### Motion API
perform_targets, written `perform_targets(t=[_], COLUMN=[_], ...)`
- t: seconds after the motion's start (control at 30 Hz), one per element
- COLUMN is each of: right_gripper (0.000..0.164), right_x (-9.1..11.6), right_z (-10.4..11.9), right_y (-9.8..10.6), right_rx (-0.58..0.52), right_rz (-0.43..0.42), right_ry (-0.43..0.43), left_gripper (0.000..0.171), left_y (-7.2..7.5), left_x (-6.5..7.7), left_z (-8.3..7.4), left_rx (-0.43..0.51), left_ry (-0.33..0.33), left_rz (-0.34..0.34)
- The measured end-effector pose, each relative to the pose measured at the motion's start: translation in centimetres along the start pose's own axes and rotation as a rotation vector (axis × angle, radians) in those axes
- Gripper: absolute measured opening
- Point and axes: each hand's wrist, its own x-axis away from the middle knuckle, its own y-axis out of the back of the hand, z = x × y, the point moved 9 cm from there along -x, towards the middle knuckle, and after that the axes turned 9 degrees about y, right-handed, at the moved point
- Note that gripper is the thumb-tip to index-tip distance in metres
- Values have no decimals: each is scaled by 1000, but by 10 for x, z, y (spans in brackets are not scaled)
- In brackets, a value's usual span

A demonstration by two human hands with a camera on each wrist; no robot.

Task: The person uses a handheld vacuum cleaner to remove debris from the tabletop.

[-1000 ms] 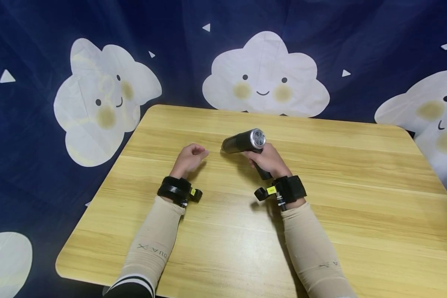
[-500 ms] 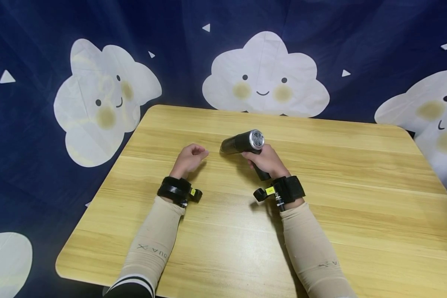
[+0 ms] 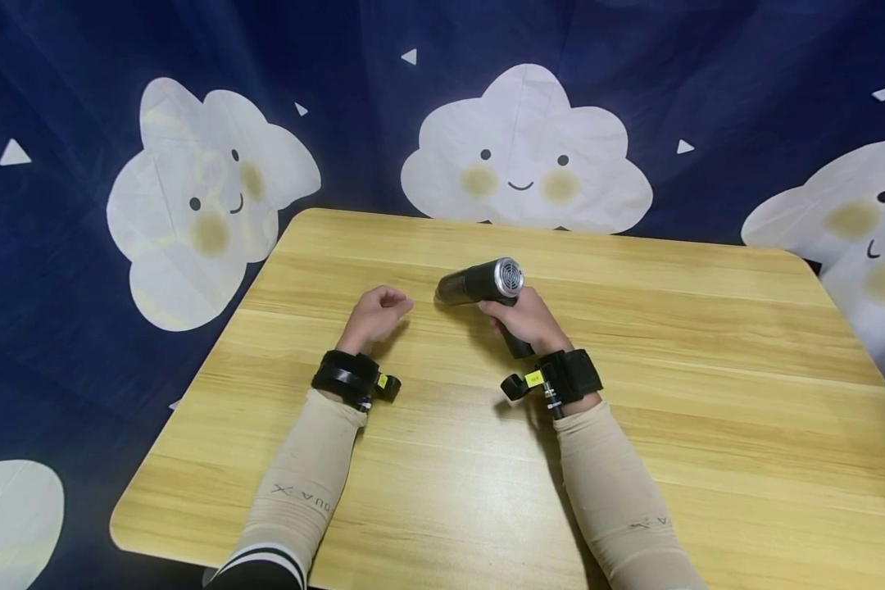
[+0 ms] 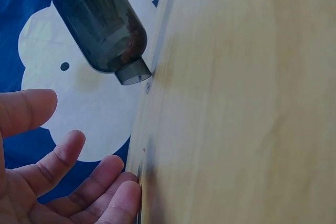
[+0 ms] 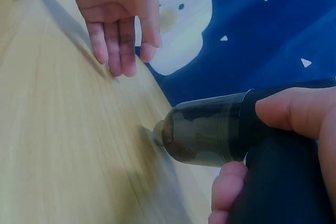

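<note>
My right hand (image 3: 529,318) grips the handle of a black handheld vacuum cleaner (image 3: 479,283) with a silver vented end. Its smoky clear dust cup (image 5: 202,129) shows something brown inside. The short nozzle (image 4: 133,72) points left and down, right at the wooden tabletop. A tiny speck (image 4: 148,87) shows by the nozzle's tip. To the left of the nozzle, my left hand (image 3: 376,314) is held with loosely bent fingers and nothing in it. In the left wrist view its fingertips (image 4: 123,195) are low over the table.
A light wooden table (image 3: 708,369) with rounded corners spreads under both arms. Behind it hangs a dark blue cloth (image 3: 354,106) printed with smiling white clouds. Black wrist bands with small cameras (image 3: 387,387) stick out on the inner side of each wrist.
My right hand has shifted the vacuum cleaner very slightly left and toward me. The left hand stays where it was.
</note>
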Motion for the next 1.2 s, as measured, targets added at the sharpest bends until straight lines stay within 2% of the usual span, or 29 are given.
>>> perform_targets(t=[0.17,0.37,0.6,1.2], right_gripper=[47,50,47,44], right_x=[0,1,2,3], right_z=[0,5,-2,-1], right_y=[0,2,-1,-5], right_rx=[-48,-119,-238,-263], right_rz=[2,-6,-6,6], right_ry=[-6,2,-88,-109], left_gripper=[33,32,33,32], left_y=[0,0,0,0], left_x=[0,0,-1,-1], left_z=[-1,-1,1,1], left_rx=[-5,-6,-5,11], left_ry=[-2,-3,-2,9], left_rz=[-3,-4,0,-2])
